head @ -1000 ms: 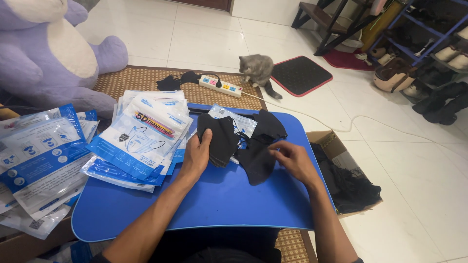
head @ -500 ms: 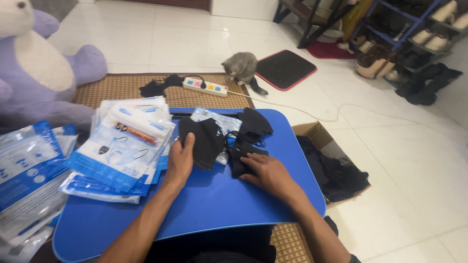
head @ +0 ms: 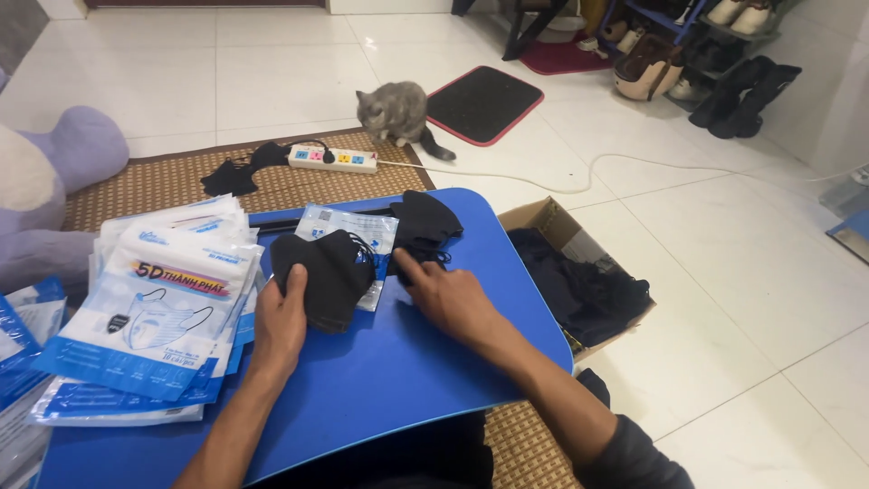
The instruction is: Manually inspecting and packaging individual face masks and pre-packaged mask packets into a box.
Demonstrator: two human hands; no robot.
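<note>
At the blue table's (head: 389, 380) far edge, the left hand (head: 279, 321) grips a black mask stack (head: 328, 273) (fingers clamped); the right hand (head: 445, 296) points, fingers together, at another black mask (head: 424, 220).

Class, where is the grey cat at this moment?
In the head view, the grey cat sits on the white floor, upper middle, between the power strip and the black doormat.

Mask stack (head: 330, 272) on table (head: 389, 371), packets (head: 154, 317) left, box (head: 579, 281) right, cat (head: 394, 109) behind
</note>
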